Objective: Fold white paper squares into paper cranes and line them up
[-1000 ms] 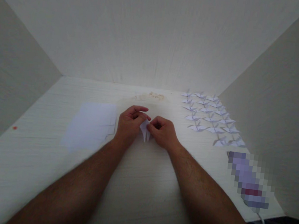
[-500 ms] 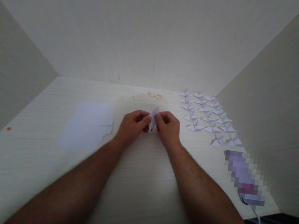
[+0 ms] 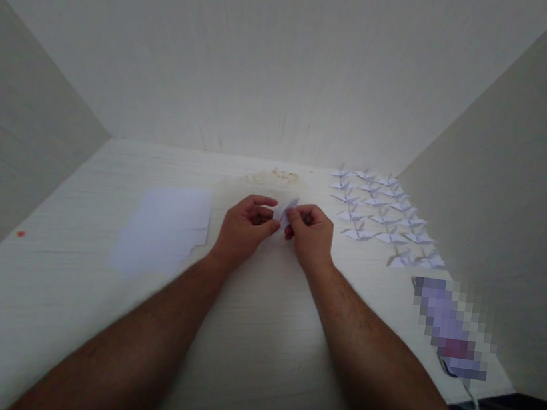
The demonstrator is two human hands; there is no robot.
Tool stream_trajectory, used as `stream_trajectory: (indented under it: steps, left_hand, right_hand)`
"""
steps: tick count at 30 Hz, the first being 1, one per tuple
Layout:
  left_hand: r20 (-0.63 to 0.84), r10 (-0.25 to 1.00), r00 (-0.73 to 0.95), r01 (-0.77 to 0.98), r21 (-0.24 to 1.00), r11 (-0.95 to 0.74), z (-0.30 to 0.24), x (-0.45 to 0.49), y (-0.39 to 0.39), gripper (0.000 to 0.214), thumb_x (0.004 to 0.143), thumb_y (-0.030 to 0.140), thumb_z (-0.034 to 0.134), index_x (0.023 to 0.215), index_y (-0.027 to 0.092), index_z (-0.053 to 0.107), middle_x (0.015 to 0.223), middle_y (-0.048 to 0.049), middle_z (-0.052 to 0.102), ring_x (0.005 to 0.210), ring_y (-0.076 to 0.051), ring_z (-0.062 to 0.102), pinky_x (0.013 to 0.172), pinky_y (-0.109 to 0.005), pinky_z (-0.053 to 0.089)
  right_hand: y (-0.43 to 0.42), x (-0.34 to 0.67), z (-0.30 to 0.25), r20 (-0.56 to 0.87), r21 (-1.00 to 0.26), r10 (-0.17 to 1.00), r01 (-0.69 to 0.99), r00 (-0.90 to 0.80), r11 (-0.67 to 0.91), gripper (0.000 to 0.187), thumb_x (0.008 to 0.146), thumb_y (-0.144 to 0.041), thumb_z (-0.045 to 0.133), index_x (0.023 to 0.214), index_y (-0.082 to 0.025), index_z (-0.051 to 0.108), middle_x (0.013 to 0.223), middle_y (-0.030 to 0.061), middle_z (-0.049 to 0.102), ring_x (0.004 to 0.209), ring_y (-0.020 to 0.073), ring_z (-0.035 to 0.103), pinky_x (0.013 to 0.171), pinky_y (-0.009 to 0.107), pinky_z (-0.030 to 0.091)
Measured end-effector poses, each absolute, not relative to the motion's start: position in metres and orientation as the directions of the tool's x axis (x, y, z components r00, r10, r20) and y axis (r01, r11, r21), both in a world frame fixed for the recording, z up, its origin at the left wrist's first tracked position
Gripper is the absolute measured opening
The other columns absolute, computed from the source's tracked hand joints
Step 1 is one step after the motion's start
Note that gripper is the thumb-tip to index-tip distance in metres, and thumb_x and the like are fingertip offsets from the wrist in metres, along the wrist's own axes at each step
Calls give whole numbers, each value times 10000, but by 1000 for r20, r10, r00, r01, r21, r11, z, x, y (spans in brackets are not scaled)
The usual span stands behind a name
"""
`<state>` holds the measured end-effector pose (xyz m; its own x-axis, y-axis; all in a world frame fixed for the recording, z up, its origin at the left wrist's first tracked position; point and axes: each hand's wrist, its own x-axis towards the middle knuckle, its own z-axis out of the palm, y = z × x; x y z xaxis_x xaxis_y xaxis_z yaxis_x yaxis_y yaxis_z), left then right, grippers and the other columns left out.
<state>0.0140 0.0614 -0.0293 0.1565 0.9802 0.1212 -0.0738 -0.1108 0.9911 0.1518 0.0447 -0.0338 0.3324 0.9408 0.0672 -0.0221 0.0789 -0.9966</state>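
As we read from left edge of desk [image 3: 38, 308]: tiny red spot [image 3: 21, 233], then white sheets [image 3: 164, 227] lying flat left of centre, close by left arm. Left hand [image 3: 243, 228] and right hand [image 3: 312, 237] meet mid-desk, both sets of fingertips pinched tight on small folded paper [image 3: 285, 211], one grip per side, likely steadying it. Paper cranes [image 3: 385, 216] sit in rows toward back right corner, clear of arms. Pixelated object [image 3: 449, 322] lies at right edge. We read no writing.

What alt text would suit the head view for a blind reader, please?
The left hand and right hand pinch a small folded white paper piece between them over a pale wooden table. Flat white paper sheets lie to the left, rows of small white paper cranes to the right.
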Motion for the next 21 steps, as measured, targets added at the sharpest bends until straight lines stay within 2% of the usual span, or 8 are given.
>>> stream_trajectory:
  steps: [5,9,13,17,21]
  left_hand:
    - [133,979,154,-74,990,-122,-27,15,61,336,652,194,769,974,178,676,735,15,660,641,-105,613,632,-235,489]
    - [129,982,136,-7,992,-130,-24,15,61,341,640,166,748,977,174,697,716,19,653,619,-103,595,616,-233,476]
    - [116,985,129,17,993,-119,-26,14,62,325,651,149,706,975,162,714,795,-28,719,693,-137,646,665,-256,498]
    - [143,985,100,75,986,-151,-31,14,64,328,664,135,658,983,163,732,834,-33,736,723,-145,652,694,-267,506]
    - [161,984,76,96,981,-168,-32,14,65,339,673,122,627,989,172,741,826,-16,726,722,-134,642,672,-253,521]
  right_hand:
    - [45,152,-33,53,-996,943,-46,327,72,259,754,-429,698,761,-202,574,491,-52,585,403,97,525,422,222,413]
    - [45,152,-33,57,-995,953,-59,297,77,253,751,-418,697,767,-205,560,494,-56,582,408,96,528,425,220,420]
    - [45,151,-33,47,-996,965,-56,257,63,236,731,-386,697,780,-210,547,525,-62,588,440,103,552,445,225,447]
    - [44,151,-33,103,-995,959,33,266,98,182,734,-343,679,751,-203,563,524,-75,564,436,82,513,438,205,416]
    - [45,150,-33,152,-988,938,29,312,151,165,742,-326,672,808,-203,584,538,-82,568,436,82,514,426,201,414]
